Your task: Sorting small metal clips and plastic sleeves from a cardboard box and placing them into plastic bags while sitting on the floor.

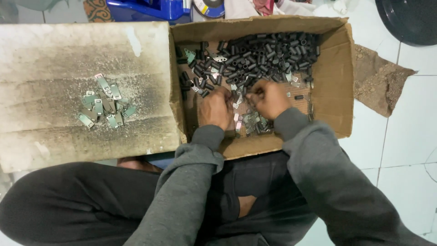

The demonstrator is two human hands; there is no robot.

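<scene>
Small flat metal plates [252, 122], pale and silvery, lie in a loose heap on the floor of an open cardboard box [337, 91], toward its near edge and roughly midway along it; both hands work right over this heap. The left hand [216, 108] is curled, knuckles up, its fingertips drawn together at the far side of the heap, though what they pinch is too small to tell; the right hand [269, 98] sits just beside it, fingers bent inward and closed toward the left hand's fingertips, so that the two hands nearly touch over one small piece that cannot be made out; both wrists come out of grey sleeves [300, 150] that cross the box's near edge. Beyond the hands, a large pile of short black tubes [264, 54] fills the far half of the box, thickest toward the far right corner and thinning toward the left wall, with a few pale plates mixed in near its left end; stray tubes lie scattered between the pile and the hands. To the left of the box, touching its left wall, a worn grey board [54, 50] carries a second small cluster of greenish-silver plates [105, 101] near its middle, well apart from the hands. A torn scrap of brown cardboard [378, 82] lies on the white tiled floor [409, 132] just beside the box's right wall.
</scene>
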